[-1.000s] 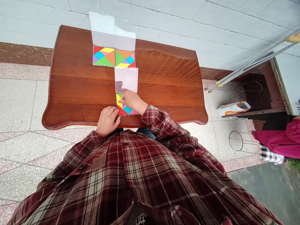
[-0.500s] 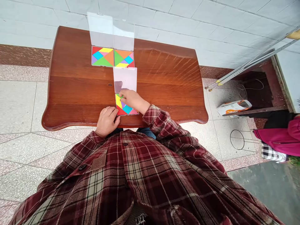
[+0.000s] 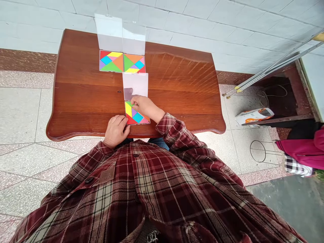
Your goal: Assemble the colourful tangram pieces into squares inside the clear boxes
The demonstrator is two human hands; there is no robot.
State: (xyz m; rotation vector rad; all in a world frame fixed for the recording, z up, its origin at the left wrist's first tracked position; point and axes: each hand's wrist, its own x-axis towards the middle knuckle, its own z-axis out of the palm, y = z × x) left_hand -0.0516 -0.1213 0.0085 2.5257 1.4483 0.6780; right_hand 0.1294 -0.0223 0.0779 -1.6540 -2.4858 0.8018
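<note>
The nearest tangram case (image 3: 138, 124) lies at the table's front edge, its clear lid (image 3: 136, 82) folded back flat behind it. Yellow, red, purple and blue pieces show inside. My right hand (image 3: 145, 106) is over the case's far part, thumb and forefinger pinched at the green piece (image 3: 128, 103). Whether they grip anything is hidden, and the hand covers part of the orange area. At the case's near left corner, my left hand (image 3: 116, 130) has its fingers bent, with forefinger and thumb about the corner.
Two more filled tangram cases (image 3: 111, 61) (image 3: 134, 63) stand side by side farther back, lids raised against the wall. The wooden table (image 3: 83, 101) has a scalloped front edge. Right of it are crutches (image 3: 263, 72), a white bag (image 3: 254, 115), a wire ring stand (image 3: 258, 151) and a person's sleeve (image 3: 298, 148).
My right hand has shifted slightly right, its fingertips drawing together and uncovering more of the yellow and purple pieces. My left hand stays at the corner.
</note>
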